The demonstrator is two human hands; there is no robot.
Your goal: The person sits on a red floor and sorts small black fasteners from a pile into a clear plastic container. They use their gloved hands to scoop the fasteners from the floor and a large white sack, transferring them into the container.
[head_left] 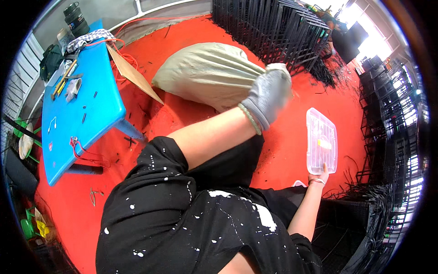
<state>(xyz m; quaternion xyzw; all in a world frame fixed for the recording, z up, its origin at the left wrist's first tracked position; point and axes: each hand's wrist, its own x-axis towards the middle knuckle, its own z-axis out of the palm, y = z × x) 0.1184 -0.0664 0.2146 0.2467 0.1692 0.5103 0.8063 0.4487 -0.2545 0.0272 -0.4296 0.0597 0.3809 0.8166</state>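
Observation:
A large pale beige cloth sack (205, 73) lies full on the red floor in front of me. My left hand (269, 93), in a grey glove, is closed on the sack's gathered end; the fingertips are blurred. On the right, my bare right hand (319, 175) grips the near edge of a clear plastic lid or shallow box (322, 137), which is tilted up and carries a small yellow and white label. My right fingers are partly hidden behind the clear plastic.
A blue table (86, 107) at the left bears tools, a cloth and cords. A brown board (132, 73) leans beside it. Black metal frames (273, 29) are stacked at the back, and more racks (388, 118) line the right. Another person (331, 27) is at the far right.

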